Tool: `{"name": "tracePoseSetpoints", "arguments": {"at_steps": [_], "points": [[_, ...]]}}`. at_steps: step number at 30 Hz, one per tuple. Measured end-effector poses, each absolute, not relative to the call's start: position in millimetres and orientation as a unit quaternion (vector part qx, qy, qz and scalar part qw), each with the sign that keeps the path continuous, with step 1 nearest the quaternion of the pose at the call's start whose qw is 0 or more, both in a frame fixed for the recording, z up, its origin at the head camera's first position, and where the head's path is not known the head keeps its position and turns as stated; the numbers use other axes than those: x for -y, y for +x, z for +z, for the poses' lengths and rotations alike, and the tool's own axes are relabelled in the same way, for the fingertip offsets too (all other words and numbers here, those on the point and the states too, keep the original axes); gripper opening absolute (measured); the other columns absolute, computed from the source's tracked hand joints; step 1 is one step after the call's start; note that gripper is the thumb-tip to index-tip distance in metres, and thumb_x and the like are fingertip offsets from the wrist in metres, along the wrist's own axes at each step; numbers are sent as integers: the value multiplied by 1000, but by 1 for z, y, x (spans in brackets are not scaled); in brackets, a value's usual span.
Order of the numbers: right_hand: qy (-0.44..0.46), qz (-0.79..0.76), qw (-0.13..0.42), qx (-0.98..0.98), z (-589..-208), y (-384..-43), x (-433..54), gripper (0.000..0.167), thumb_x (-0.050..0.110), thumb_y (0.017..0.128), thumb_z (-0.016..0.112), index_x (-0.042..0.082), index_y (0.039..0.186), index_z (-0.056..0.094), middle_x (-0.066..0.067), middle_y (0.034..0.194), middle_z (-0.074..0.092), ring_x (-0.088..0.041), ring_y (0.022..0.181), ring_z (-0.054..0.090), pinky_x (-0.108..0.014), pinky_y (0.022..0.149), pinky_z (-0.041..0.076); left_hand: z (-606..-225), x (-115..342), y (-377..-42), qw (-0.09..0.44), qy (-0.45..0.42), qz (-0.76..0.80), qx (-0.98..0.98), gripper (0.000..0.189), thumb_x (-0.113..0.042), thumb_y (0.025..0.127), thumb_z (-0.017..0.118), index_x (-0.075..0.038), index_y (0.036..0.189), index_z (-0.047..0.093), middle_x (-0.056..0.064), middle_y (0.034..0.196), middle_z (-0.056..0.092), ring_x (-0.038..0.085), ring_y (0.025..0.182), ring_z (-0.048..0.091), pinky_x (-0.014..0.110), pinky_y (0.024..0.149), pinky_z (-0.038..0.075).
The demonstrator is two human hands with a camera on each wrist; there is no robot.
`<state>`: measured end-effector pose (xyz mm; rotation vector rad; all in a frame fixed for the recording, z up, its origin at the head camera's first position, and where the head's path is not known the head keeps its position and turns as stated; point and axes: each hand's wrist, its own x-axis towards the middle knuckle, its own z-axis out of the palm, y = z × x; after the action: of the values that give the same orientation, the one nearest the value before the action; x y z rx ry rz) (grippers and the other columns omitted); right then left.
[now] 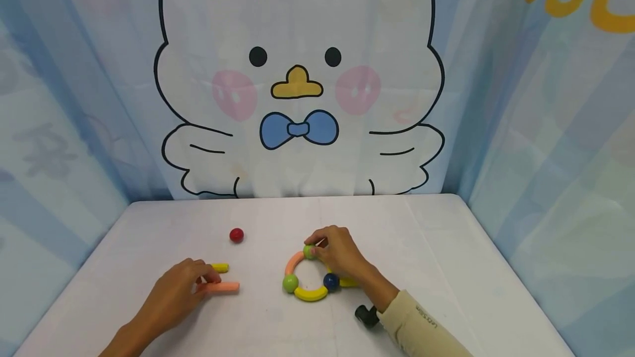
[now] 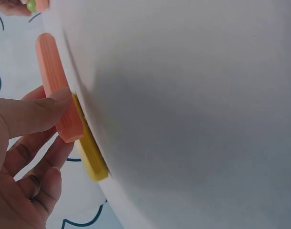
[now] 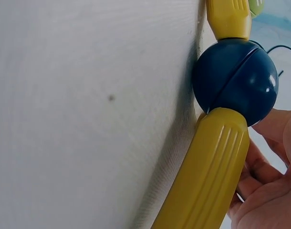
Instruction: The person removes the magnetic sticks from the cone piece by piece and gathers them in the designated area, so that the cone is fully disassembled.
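Observation:
In the head view my left hand pinches a straight salmon-orange rod between thumb and fingers. A straight yellow rod lies just beyond it, partly hidden by that hand. My right hand pinches a green ball at the far side of a ring of joined toy pieces. Round the ring run a curved orange rod, another green ball, a curved yellow rod and a dark blue ball. From the blue ball another yellow rod sticks out rightward.
A red ball sits on the white table toward the back left. Close to my right wrist is a small black object. Printed cloth hangs behind the table and along both sides.

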<state>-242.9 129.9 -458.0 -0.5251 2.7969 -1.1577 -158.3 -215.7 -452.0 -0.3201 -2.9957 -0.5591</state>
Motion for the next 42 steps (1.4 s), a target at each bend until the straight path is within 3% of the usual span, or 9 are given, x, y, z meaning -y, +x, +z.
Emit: {"name": "tracePoseSetpoints", "arguments": {"at_steps": [19,24,33,42], "points": [[-167,-373,37,-912,-458,-242,-130,15,11,98,76,20,110,82,3,110,74,-12,98,67,-33,87,60,-455,226,-163,-8,-92,-182,979,25,-10,81,92,-24,96,78,-11,87,65,9,85,56,30,79,57],[-168,-375,38,-911,-458,-242,-130,15,11,99,76,19,110,82,4,109,75,-12,98,67,-33,87,60,-453,224,-162,0,-98,-172,980,28,-10,80,92,-23,99,78,-11,90,66,10,87,56,35,83,59],[-175,-376,22,-910,-454,-237,-133,24,15,99,77,16,122,79,1,118,76,-13,102,70,-37,91,61,-439,206,-160,41,-146,-176,973,24,-38,80,92,-30,99,79,-14,90,68,9,88,58,28,79,58],[-174,-371,0,-912,-443,-226,-143,29,16,97,79,15,127,76,-4,124,76,-19,106,71,-43,93,61,-424,162,-157,39,-173,-185,967,34,-18,76,97,-31,101,79,-13,96,70,10,93,60,29,85,59]]}}
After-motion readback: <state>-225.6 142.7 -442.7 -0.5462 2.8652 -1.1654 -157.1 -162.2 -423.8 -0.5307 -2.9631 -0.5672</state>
